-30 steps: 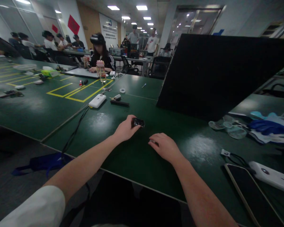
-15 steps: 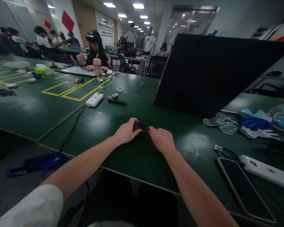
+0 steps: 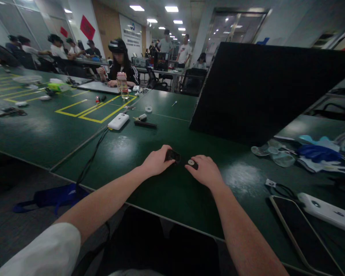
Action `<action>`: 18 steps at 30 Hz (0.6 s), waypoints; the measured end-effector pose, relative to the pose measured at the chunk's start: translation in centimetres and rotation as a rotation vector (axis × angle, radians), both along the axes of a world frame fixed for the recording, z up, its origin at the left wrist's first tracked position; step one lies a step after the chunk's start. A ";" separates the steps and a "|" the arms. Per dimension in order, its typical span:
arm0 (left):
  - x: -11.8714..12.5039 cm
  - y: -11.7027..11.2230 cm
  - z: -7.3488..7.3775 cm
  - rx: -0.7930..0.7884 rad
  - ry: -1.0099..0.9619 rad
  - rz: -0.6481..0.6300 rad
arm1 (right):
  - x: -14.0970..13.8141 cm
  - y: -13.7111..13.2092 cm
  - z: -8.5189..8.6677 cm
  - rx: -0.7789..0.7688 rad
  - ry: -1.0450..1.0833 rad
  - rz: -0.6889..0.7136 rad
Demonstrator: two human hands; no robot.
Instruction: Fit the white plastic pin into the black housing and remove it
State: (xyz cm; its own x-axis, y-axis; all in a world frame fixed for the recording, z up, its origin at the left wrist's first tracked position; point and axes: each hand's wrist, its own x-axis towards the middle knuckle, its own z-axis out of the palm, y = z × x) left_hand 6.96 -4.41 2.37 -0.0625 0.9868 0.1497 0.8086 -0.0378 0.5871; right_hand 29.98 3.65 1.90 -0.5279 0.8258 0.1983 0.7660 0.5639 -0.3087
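Observation:
My left hand (image 3: 158,160) is closed on a small black boxy part (image 3: 173,155), pinched between thumb and fingers just above the green table (image 3: 149,191). A short gap to the right, my right hand (image 3: 207,170) grips a small dark piece with a pale round disc (image 3: 191,162) on its face, held by thumb and fingertips. The two pieces are apart. Both are too small to name exactly. Beyond my hands lie a black bar (image 3: 145,124) and a small silvery cylinder (image 3: 142,117).
A large black panel (image 3: 261,92) stands tilted at the right. Near my right arm lie a phone (image 3: 301,234) and a white power bank (image 3: 330,212). Gloves (image 3: 319,151) rest farther back. Another white power bank (image 3: 119,121) and a bottle (image 3: 122,86) stand left; a person sits across.
My right hand has moved right, away from the black part in my left hand, and the pale disc now shows in it. The whole view has shifted slightly.

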 end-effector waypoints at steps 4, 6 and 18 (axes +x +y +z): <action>0.2 -0.1 0.2 -0.004 0.013 -0.018 | 0.2 0.2 -0.2 -0.010 -0.122 -0.027; 0.3 -0.1 0.2 -0.008 0.017 -0.029 | 0.2 0.3 -0.2 0.025 -0.125 -0.014; 0.7 0.2 -0.8 0.001 -0.061 -0.110 | -2.1 -3.3 1.1 0.101 0.368 0.184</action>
